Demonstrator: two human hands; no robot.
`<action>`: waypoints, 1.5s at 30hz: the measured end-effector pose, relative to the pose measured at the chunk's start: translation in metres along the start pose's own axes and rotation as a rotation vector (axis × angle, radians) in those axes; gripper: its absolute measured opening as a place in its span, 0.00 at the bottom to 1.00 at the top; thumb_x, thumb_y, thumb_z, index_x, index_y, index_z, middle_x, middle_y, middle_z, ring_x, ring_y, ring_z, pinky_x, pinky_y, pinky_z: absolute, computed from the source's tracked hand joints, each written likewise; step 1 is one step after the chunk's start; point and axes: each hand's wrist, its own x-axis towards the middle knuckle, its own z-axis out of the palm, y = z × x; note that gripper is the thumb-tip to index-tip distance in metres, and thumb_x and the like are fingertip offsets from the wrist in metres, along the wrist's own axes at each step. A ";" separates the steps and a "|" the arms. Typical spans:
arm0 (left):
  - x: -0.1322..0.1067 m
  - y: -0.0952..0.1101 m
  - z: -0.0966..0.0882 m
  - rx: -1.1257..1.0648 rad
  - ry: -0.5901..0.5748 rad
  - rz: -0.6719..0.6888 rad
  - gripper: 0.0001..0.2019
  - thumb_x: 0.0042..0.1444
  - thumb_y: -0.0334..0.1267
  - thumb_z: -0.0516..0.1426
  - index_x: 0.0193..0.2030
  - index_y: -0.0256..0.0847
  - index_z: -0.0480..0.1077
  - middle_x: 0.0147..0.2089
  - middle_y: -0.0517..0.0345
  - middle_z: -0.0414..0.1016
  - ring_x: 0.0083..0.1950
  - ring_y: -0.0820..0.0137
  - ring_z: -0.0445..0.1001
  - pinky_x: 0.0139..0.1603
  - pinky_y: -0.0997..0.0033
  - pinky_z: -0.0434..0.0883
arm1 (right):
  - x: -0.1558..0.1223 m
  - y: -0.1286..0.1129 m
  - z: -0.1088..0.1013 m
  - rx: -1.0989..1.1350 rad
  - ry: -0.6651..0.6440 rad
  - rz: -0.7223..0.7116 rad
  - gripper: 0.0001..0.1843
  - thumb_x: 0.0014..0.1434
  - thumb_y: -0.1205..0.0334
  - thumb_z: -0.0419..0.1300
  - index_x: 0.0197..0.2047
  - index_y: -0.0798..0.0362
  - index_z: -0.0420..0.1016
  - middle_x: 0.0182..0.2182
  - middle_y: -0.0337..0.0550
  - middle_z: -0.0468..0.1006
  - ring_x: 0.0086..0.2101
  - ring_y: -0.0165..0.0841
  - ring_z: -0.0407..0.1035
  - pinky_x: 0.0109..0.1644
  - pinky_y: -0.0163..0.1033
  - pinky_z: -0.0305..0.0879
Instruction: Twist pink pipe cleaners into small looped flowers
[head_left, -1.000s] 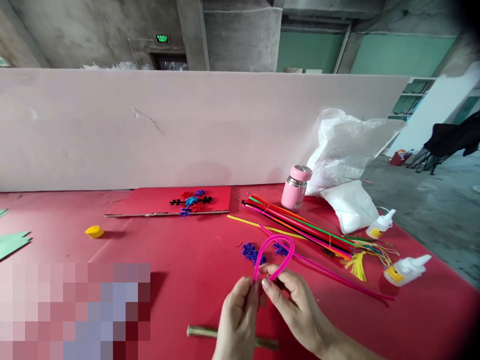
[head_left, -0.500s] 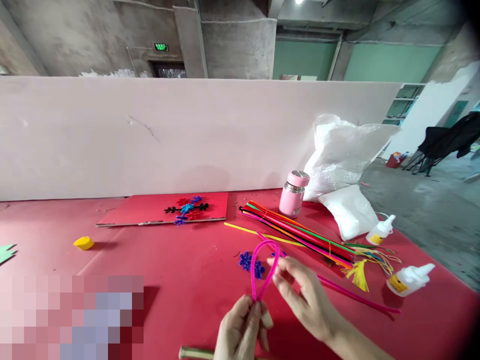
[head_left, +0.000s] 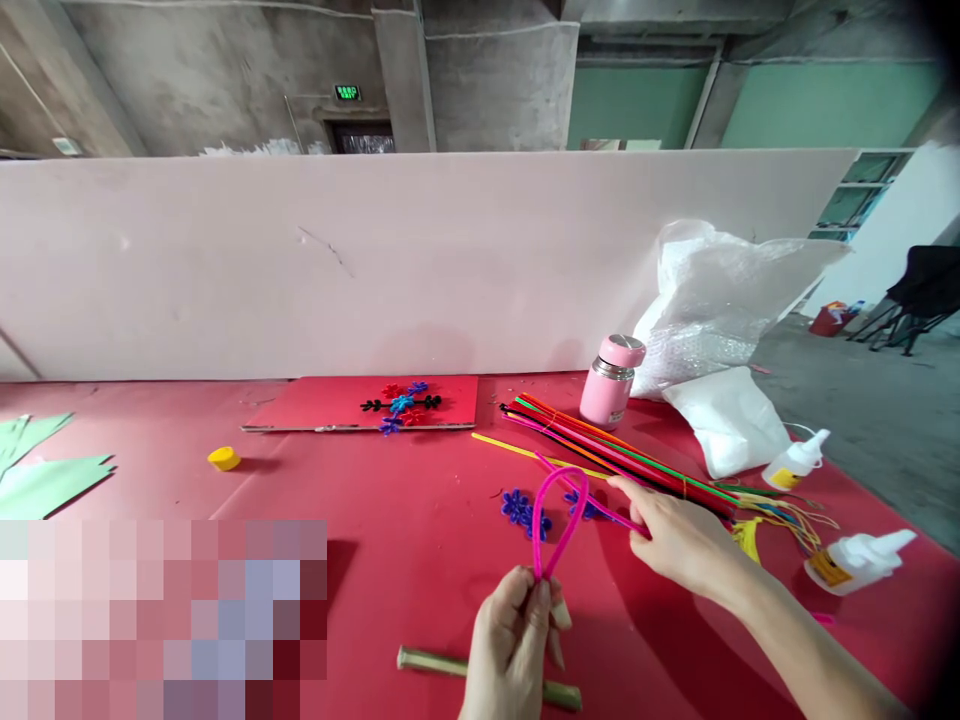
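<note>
While the left hand (head_left: 511,640) pinches both ends of a pink loop (head_left: 564,471) rising toward twelve o'clock, the right hand (head_left: 679,535), at its two o'clock, meets a pink stem (head_left: 619,518) above the red desk (head_left: 420,560); whether it grips there, I cannot tell.

Pink pipe cleaner (head_left: 536,530) in an upright teardrop loop

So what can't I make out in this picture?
In the head view:
Pink loop: lower ends hidden in the left hand.
Stick: middle hidden behind that hand.
Pink stem: partly covered by the right hand; whether fingers grip it is unclear.
Green papers: cut off by the left edge.
Nearest bottle: label print too small.
Lower left corner: lost behind blurred blocks.
</note>
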 end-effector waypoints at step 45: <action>0.004 0.011 -0.002 -0.010 0.030 -0.080 0.11 0.52 0.41 0.54 0.24 0.36 0.65 0.23 0.60 0.68 0.19 0.79 0.60 0.20 0.79 0.59 | 0.042 0.039 -0.006 -0.021 0.386 0.032 0.20 0.51 0.63 0.56 0.49 0.57 0.66 0.41 0.54 0.73 0.40 0.44 0.67 0.41 0.44 0.62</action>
